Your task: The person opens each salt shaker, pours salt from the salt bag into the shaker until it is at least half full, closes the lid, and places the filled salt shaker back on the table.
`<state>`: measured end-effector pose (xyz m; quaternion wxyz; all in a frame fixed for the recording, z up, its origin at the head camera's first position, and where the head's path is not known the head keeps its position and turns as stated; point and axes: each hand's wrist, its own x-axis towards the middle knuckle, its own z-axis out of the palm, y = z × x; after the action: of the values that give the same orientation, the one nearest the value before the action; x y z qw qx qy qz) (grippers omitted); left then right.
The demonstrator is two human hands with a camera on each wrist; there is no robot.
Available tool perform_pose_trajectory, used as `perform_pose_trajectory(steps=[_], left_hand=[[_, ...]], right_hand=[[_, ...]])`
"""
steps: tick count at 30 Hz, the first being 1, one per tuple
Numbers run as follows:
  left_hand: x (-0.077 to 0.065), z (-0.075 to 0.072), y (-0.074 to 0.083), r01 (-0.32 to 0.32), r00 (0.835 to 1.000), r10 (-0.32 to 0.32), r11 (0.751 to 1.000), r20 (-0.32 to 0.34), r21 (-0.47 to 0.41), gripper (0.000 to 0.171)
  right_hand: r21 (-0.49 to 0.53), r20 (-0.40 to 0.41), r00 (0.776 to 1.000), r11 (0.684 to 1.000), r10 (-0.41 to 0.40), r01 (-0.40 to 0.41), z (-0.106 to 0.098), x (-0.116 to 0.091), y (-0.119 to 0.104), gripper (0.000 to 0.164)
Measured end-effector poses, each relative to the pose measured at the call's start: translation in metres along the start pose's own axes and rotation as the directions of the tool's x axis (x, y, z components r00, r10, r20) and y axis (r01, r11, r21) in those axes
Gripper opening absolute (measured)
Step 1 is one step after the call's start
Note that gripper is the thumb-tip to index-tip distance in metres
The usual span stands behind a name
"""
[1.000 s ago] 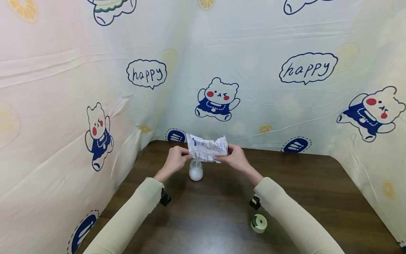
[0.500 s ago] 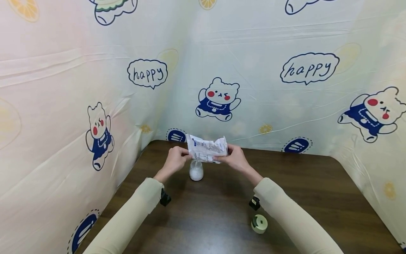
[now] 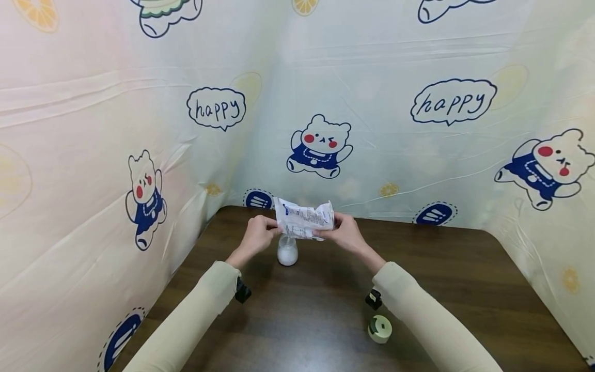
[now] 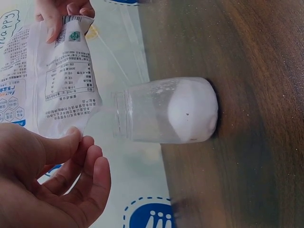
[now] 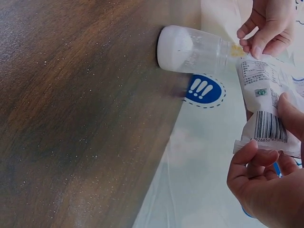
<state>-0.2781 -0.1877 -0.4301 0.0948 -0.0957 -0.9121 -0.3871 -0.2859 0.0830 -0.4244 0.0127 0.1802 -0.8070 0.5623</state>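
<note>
A white printed bag of salt (image 3: pixel 304 217) is held tilted above the table, its left corner by the mouth of a clear glass jar (image 3: pixel 287 254). My left hand (image 3: pixel 257 235) pinches that corner between thumb and index finger, its other fingers loosely bent in the left wrist view. At the other end, near the barcode, my right hand (image 3: pixel 345 233) grips the bag with thumb and fingers. The jar stands upright, partly filled with white grains (image 4: pixel 194 111). A pale blur lies between the bag's corner and the jar's mouth in the left wrist view.
A pale green round lid (image 3: pixel 380 329) lies on the brown wooden table (image 3: pixel 297 325), near my right forearm. Fine white specks dot the table (image 5: pixel 80 152) in the right wrist view. A printed cloth (image 3: pixel 381 150) hangs behind and along both sides.
Both hands hold the bag at the jar's mouth much as before. The jar and lid stay in place; only a slight shift of the whole view shows.
</note>
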Motion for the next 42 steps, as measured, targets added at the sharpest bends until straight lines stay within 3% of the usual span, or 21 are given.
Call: perform_pose_trajectory(steps=[15,28,42], left_hand=[[0.0009,-0.0021,0.0005,-0.007,1.0,0.007,1.0,0.002,0.004,0.01],[-0.0018,-0.0022,0.0013,0.009,1.0,-0.009,1.0,0.007,-0.003,0.01],[-0.0001,-0.0039,0.0018,-0.025,1.0,0.025,1.0,0.004,0.015,0.009]], right_hand=[[-0.004,-0.002,1.0,1.0,0.021,-0.021,0.0002,0.0027,-0.0021,0.048],[-0.01,0.0,1.0,1.0,0.0,0.0,0.0002,0.0025,-0.0001,0.046],[-0.019,-0.007,0.999,0.999,-0.039,0.039,0.0005,0.0024,-0.0004,0.046]])
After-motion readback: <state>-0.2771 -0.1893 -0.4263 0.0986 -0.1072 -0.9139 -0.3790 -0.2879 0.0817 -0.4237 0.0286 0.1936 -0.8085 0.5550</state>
